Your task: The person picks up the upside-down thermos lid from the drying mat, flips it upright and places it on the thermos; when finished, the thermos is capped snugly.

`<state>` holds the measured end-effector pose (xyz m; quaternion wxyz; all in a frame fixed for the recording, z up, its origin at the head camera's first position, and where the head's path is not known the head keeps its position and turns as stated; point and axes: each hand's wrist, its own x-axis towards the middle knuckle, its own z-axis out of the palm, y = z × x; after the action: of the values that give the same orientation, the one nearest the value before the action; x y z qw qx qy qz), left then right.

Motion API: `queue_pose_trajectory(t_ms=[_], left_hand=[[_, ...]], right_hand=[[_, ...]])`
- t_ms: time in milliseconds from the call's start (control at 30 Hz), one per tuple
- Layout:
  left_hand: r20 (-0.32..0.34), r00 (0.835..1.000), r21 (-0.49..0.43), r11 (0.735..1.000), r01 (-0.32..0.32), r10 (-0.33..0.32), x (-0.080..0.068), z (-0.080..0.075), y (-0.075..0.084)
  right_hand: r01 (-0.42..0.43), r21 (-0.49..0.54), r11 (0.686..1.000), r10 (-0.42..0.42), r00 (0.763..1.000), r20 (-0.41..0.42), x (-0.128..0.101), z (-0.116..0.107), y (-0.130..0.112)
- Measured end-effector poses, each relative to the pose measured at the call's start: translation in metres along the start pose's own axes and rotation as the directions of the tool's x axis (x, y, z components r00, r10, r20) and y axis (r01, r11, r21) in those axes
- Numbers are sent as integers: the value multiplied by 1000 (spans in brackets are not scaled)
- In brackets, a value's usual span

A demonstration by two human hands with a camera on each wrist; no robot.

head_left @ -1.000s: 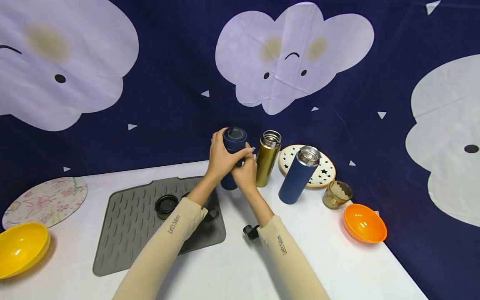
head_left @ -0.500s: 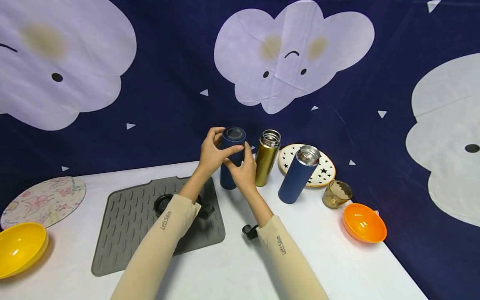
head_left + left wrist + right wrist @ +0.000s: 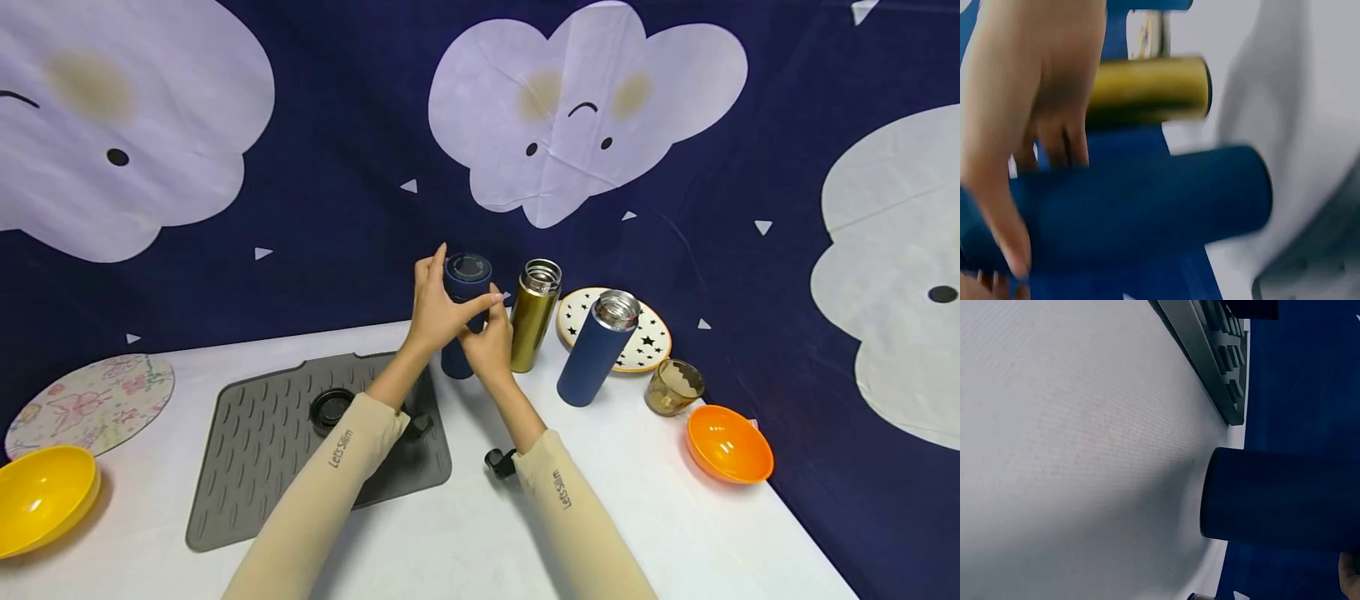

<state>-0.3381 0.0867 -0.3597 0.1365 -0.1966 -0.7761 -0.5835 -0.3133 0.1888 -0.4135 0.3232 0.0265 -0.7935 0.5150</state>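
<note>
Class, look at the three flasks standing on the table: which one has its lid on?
The dark blue flask held in both hands, leftmost of the three; its top is capped. The gold flask and the other blue flask show open steel mouths.

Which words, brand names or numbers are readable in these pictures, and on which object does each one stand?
"Let's Slim": on the beige left sleeve.
"Let's Slim": on the beige right sleeve.
Ring of marks on the dark blue bottle's lid: too small to read.
Both wrist views: no text.
</note>
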Motion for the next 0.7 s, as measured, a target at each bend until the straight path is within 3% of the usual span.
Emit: queue_pose_trajectory(t_ms=[133,233,367,467,567,700], left_hand=[[-162,986,88,996,-33,47,-1,13,5],[-190,977,82,993,-79,94,0,12,4],[-109,982,65,987,-145,152,5,-1,-2],[-20,987,51,986,-156,157,10,-11,-4],[70,990,17,992,-127,125,15,-20,-4],[183,980,-79,995,-58,72,22,-27,-6]], right_hand=[[7,-13,1000,-7,1000,-2,0,0,1],[6,-28,1000,-6,1000,5,0,0,2],[-11,-37,999,11,1000,19,0,-2,-1],[-21,-48,999,22,999,30,0,-2,-2],[-32,-55,998,33,999,34,1,-3,-3],[-46,-48,998,48,998,40,2,-3,-3]])
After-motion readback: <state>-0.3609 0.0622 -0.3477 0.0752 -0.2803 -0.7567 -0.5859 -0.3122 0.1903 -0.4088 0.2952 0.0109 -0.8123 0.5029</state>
